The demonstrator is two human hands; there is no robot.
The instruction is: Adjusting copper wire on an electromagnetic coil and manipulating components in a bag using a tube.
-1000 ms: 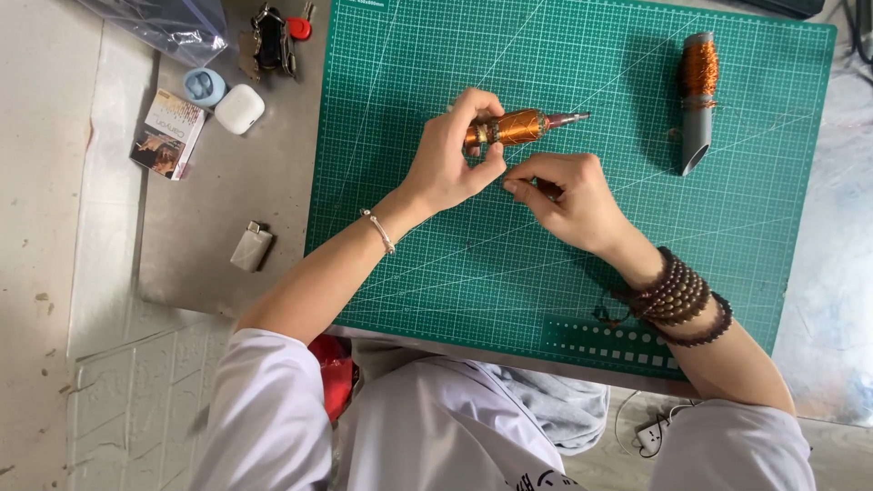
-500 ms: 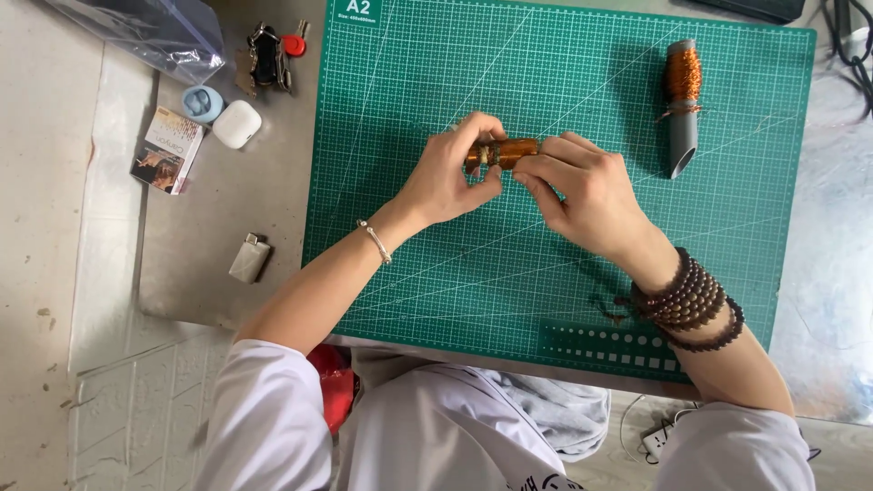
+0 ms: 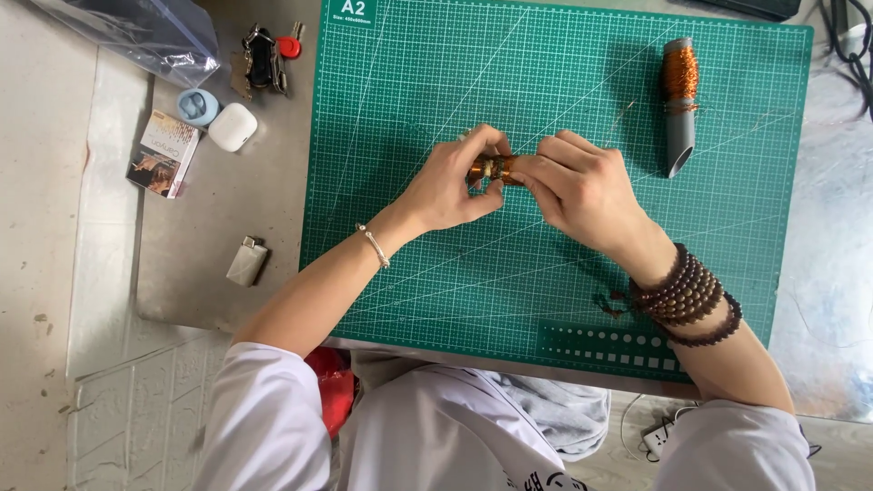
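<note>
Both hands meet over green cutting mat (image 3: 436, 73) on the surface. Left hand (image 3: 450, 182) and right hand (image 3: 577, 186) fingers pinch small copper-wound coil (image 3: 498, 168) between them. Grey tube with copper winding (image 3: 678, 100) lies well apart.

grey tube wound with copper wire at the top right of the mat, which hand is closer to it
Right. The right hand lies just left of and below the grey tube, apart from it. The left hand sits farther left, beyond the right hand.

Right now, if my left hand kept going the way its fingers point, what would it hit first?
The left hand points right, so it would meet the right hand first, just past the copper-wound piece both hold.
</note>
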